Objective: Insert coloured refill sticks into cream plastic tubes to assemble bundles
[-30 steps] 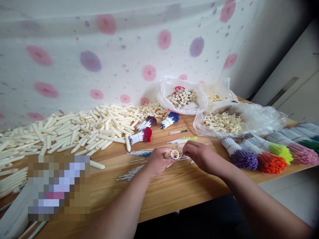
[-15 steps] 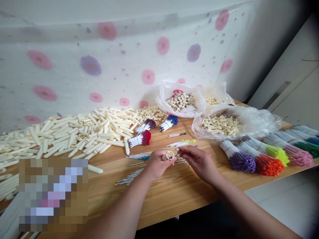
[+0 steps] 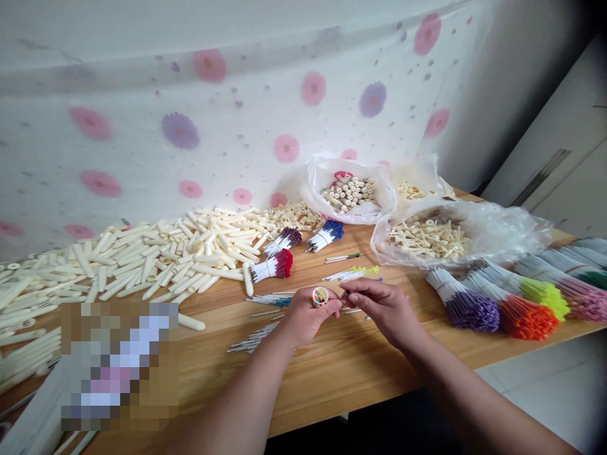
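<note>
My left hand (image 3: pixel 303 321) is closed round a white multicolour pen barrel (image 3: pixel 320 294), its round open end turned up towards me with several coloured tips inside. Just right of it, the thumb and fingers of my right hand (image 3: pixel 386 309) pinch a thin pen refill with a dark end (image 3: pixel 345 294). That refill is close to the left fingertips; whether they touch it I cannot tell. Beyond my hands lie loose yellow-ended refills (image 3: pixel 353 273) and green-ended ones (image 3: pixel 348 257). Blue-ended refills (image 3: pixel 272 299) and grey-tipped refills (image 3: pixel 251 339) lie by my left wrist.
A heap of cream pen barrels (image 3: pixel 156 253) covers the left of the table. Red (image 3: pixel 271 265), maroon (image 3: pixel 283 241) and blue bundles (image 3: pixel 325 236) stand behind. Plastic bags (image 3: pixel 386 205) hold cream parts. Purple (image 3: pixel 465 303) and orange refill bundles (image 3: pixel 526 309) line the right edge.
The view has turned slightly left, so things appear further right. The right hand's dark refill end shows more plainly beside the left fingers. Both hands keep their hold.
</note>
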`<state>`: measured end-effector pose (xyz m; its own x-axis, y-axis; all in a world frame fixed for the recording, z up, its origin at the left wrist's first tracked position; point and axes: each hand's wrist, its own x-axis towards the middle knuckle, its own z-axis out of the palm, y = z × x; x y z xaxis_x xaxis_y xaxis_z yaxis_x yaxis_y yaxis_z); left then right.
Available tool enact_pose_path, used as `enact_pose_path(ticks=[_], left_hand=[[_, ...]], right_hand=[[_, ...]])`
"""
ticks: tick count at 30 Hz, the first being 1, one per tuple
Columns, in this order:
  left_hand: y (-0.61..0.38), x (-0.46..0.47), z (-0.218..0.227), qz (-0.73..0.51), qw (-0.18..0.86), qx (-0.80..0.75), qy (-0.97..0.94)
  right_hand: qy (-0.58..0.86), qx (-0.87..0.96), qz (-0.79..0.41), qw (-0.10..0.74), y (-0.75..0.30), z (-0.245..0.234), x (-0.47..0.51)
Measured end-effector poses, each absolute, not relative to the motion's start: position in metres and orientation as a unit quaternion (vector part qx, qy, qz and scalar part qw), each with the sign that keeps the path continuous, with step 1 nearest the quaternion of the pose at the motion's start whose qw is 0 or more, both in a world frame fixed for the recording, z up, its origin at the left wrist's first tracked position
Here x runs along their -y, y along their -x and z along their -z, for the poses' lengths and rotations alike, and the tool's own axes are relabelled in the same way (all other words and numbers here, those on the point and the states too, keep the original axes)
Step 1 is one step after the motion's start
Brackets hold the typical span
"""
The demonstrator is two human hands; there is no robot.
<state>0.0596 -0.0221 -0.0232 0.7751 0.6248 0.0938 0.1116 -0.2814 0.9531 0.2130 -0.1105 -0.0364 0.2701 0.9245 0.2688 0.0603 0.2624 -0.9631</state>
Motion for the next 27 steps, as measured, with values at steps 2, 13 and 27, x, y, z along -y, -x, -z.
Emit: enact_pose_path(ticks=[2,13,27], left_hand=[[-0.058,0.022,0.023,-0.228,0.561,-0.225,-0.764],[-0.059,0.019,0.026,-0.343,0.501,-0.251,-0.754],[-0.057,0.017,0.025,-0.379,0.431,-0.229,-0.786]], right_hand=[[0.493,0.536,-0.324,0.605,-0.214,0.032,0.111],[0.531,0.552,-0.093,0.636,-0.219,-0.002,0.143],[0.481,0.722,0.125,0.482,-0.183,-0.055,0.163]])
